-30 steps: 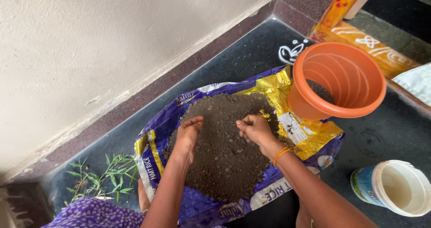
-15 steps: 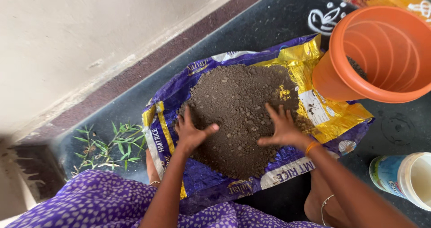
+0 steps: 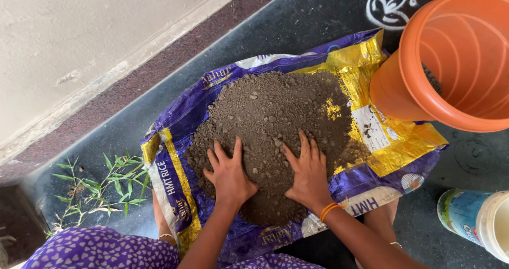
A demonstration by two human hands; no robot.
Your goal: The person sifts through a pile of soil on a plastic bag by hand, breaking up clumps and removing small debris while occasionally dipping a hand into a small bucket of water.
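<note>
Dark speckled stone floor, maroon skirting strip and cream plaster wall beyond the hands. Mound of dry grey-brown clumpy soil sits on a flattened purple-and-gold woven plastic sack; the mound is roughly oval, long axis running from near the wrists up toward the far right. Left hand and right hand lie flat, fingers spread wide, palms pressed on the soil's near edge, gripping nothing. Orange ribbed plastic pot tilts beyond the right hand.
</note>
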